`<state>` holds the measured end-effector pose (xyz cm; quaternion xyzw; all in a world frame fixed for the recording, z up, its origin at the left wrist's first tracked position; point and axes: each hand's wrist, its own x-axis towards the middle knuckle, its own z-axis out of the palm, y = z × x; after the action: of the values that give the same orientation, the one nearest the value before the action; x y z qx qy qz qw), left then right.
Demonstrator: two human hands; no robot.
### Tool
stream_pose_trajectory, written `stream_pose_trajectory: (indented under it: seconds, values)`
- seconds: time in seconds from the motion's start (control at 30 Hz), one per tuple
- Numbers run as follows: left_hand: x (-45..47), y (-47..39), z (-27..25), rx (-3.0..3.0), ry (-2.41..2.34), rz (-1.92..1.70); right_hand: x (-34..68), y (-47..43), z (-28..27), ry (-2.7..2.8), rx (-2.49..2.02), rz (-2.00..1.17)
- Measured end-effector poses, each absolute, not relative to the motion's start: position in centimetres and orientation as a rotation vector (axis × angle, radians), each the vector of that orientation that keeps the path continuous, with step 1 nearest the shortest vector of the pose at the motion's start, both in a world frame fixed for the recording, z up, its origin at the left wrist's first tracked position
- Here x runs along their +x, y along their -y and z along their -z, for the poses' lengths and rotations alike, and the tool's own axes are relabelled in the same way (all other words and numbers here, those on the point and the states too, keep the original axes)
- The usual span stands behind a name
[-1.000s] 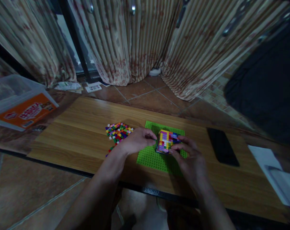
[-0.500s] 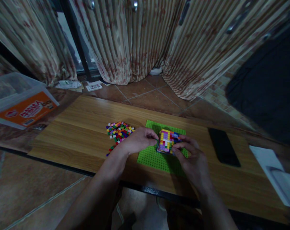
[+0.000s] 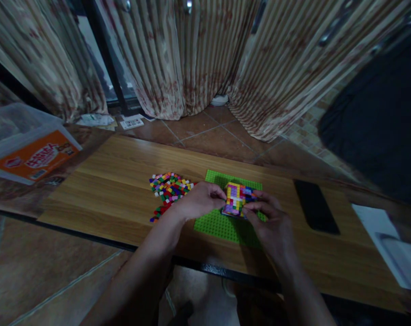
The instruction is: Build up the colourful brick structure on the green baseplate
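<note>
Build looked part done: multicolor brick build [image 3: 235, 199] was over the green baseplate [image 3: 214, 227], toward plate's R edge; couldn't tell if fixed to it or held just above. Top mostly covered w/ yellow, purple, white pcs; R end bluish/red, partly hidden by fingers. Unused so far: loose bricks [image 3: 169, 184], a big pile on the table [image 3: 103, 181] btwn its L edge & plate's L edge, partly behind L forearm, so prob. plenty left; exact amt unclear. L hand [image 3: 201, 199] at build's L side, thumb + index tips nearly together, maybe on a small green pc, can't tell. R hand [image 3: 273, 219] fingers gripped build's R side. Black phone-like slab [image 3: 316, 206] lay nr table's R end, untouched.
</note>
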<state>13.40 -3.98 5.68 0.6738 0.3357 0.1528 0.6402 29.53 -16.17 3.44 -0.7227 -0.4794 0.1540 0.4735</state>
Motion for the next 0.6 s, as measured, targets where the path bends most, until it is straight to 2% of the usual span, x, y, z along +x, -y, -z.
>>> stream_pose_trajectory:
  seconds: [0.6]
  values:
    - [13.21, 3.96, -5.72, 1.440, -0.735, -0.362, 29.89, 16.02, -3.72, 1.090, -1.724, -0.287]
